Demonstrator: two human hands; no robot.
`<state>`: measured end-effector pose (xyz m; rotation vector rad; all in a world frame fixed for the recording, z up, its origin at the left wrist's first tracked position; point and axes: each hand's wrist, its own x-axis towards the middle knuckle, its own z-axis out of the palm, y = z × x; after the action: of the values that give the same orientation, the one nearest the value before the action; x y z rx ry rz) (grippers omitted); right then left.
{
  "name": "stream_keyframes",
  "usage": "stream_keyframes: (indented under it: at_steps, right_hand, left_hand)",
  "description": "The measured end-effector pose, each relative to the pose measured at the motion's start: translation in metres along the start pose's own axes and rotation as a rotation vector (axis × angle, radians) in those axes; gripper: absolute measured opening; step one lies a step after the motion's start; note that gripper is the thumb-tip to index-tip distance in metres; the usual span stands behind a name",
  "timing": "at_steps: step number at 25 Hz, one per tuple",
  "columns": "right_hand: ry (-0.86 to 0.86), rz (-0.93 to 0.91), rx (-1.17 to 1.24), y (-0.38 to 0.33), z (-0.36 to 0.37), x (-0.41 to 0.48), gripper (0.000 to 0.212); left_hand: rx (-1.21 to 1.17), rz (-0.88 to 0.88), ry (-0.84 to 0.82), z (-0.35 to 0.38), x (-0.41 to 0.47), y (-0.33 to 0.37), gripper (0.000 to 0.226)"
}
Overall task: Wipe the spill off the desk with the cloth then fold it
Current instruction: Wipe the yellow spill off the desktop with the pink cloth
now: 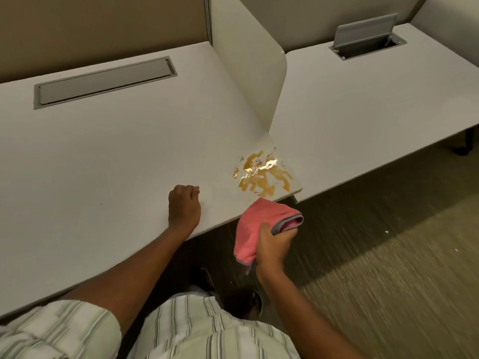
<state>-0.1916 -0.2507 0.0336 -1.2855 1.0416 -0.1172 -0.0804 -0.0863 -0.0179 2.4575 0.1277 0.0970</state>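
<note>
Two risks stand out, and both come from where the liquid lies. The desk (pixel 103 151) carries the spill (pixel 261 174) on its front right corner, touching the front edge and just beside the seam with the next desk (pixel 363 99). A stroke pushed forward or to the right would probably sweep liquid over the edge onto the carpet (pixel 375 255) or into the gap between the two tops. The divider (pixel 248 73) ends just behind the puddle, so a stroke away from the body could smear it against the panel's foot.

The cloth (pixel 261 224) is pink with grey trim and is bunched into a wad, with a loose tail hanging below the grip. Wadded like this it offers little flat face, so it may drag the amber liquid about rather than soak it up. The small drops at the puddle's left could also be missed.

The right hand (pixel 272 244) holds the cloth off the desk, in front of the corner and over the carpet, with thumb and fingers curled tight round the bundle. The cloth's upper edge overlaps the desk edge in this view; whether it touches cannot be told.

The left hand (pixel 184 206) rests on the desk near the front edge, left of the spill and apart from it. Its fingers are curled into a loose fist holding nothing, and its forearm crosses the edge.
</note>
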Motion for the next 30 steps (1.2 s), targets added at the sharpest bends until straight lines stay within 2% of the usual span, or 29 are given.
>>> stream_keyframes:
  at_steps: [6,9,13,15,18,20,25,28,30]
  right_hand:
    - [0.23,-0.185,-0.043,0.0,-0.01,0.003,0.049]
    - [0.329,-0.303,-0.216,0.004,0.002,0.018,0.046]
    - [0.18,-0.327,-0.368,0.008,0.045,0.041,0.046]
    - [0.175,-0.316,-0.435,0.012,0.068,0.046,0.049]
    - [0.177,-0.376,-0.793,0.032,0.089,0.049,0.071]
    - [0.137,-0.428,-1.021,0.047,0.094,0.054,0.078]
    - [0.204,-0.454,-1.092,0.058,0.115,0.047,0.075]
    - [0.323,-0.403,-1.221,0.043,0.131,0.056,0.072]
    - [0.238,-0.283,-1.318,0.024,0.134,0.066,0.062]
  left_hand:
    - [0.046,0.185,-0.063,-0.005,0.016,0.005,0.028]
    - [0.079,0.263,-0.127,0.007,0.048,0.005,0.028]
    - [0.116,0.397,-0.192,0.02,0.095,-0.004,0.028]
    - [0.128,0.434,-0.201,0.026,0.118,-0.008,0.027]
    - [0.167,0.548,-0.16,0.034,0.136,-0.015,0.032]
    - [0.167,0.589,-0.147,0.038,0.14,-0.027,0.03]
    - [0.087,0.543,-0.095,0.046,0.142,-0.036,0.038]
    - [0.085,0.554,-0.101,0.047,0.144,-0.038,0.036]
    - [0.083,0.557,-0.093,0.048,0.143,-0.038,0.031]
